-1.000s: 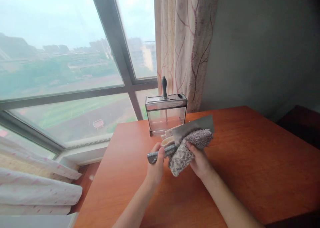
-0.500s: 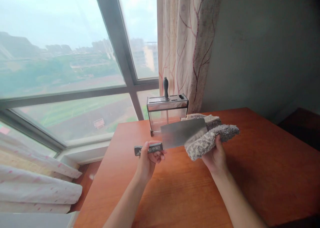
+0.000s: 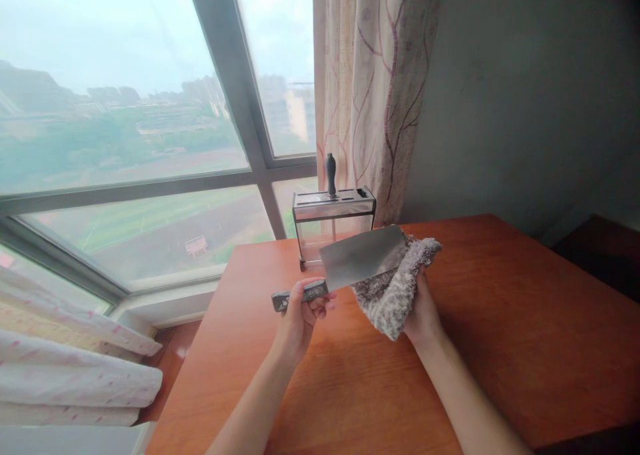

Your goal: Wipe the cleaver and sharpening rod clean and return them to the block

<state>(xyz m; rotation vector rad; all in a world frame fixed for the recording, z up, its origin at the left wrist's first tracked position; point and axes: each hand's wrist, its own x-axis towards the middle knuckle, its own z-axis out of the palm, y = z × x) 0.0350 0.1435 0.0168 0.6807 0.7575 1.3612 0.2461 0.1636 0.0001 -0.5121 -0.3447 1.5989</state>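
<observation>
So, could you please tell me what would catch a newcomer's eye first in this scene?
Most striking is the broad cleaver held above the orange-brown table: the left hand grips its handle, while the right hand holds a fluffy grey cloth against the far side of the blade. Behind them, at the table's far edge by the window, stands a clear knife holder with one dark handle sticking up.

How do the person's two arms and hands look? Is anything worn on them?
Both forearms are bare as far as the picture shows: no sleeves, no gloves. The left hand and the right hand show no ring, and the wrists carry no watch or bracelet. The arms are slim and come in from the bottom edge. The fingernails are too small to judge.
</observation>
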